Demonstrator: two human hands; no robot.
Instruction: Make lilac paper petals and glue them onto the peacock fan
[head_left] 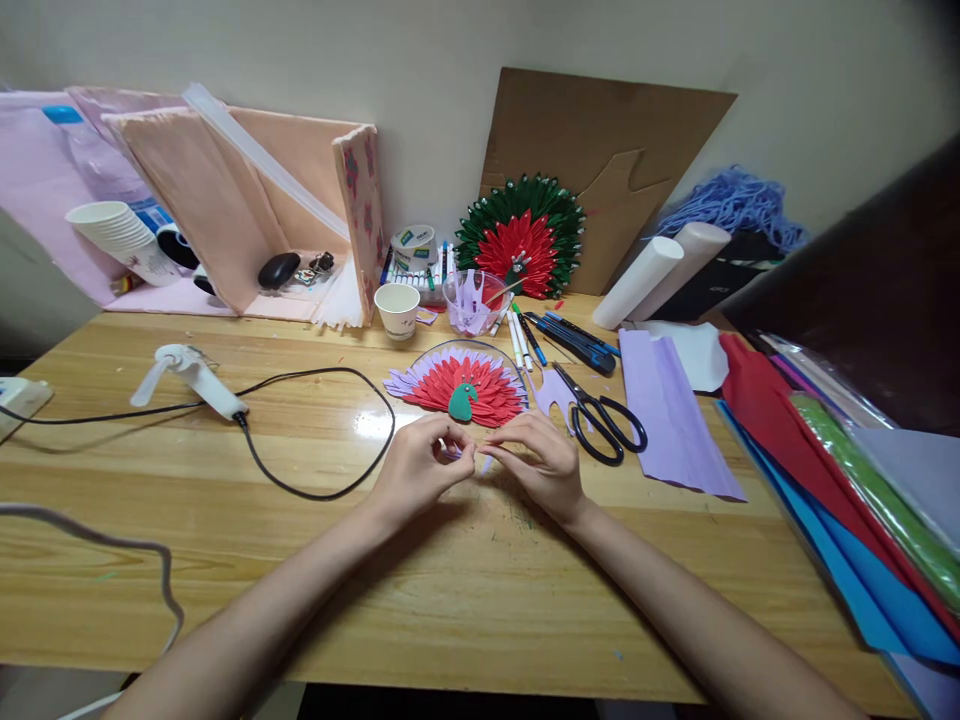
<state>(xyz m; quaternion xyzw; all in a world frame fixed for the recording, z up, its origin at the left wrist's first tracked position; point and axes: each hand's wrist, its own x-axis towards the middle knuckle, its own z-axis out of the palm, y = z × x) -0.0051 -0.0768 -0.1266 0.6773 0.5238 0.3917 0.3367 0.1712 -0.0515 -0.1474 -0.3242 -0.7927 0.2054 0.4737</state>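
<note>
My left hand (426, 465) and my right hand (541, 462) meet above the table, thumb and forefinger of each pinched together. Whatever lies between the fingertips is too small to make out. Bits of purple paper (487, 464) show beneath and between the fingers; I cannot tell whether they are held or lie on the table. Just beyond my hands rests a fan-shaped paper peacock (480, 385) with red and purple petals and a green body. Right of it are black-handled scissors (600, 415) and a cut purple paper scrap (553, 392).
A glue gun (199, 380) with its looping cord lies left. Behind stand a paper cup (397, 310), a plastic bowl (469, 302) of purple pieces and a green-red peacock (521, 240). Markers (521, 335), a utility knife (577, 343), purple paper (675, 420) and coloured sheets (780, 430) lie right.
</note>
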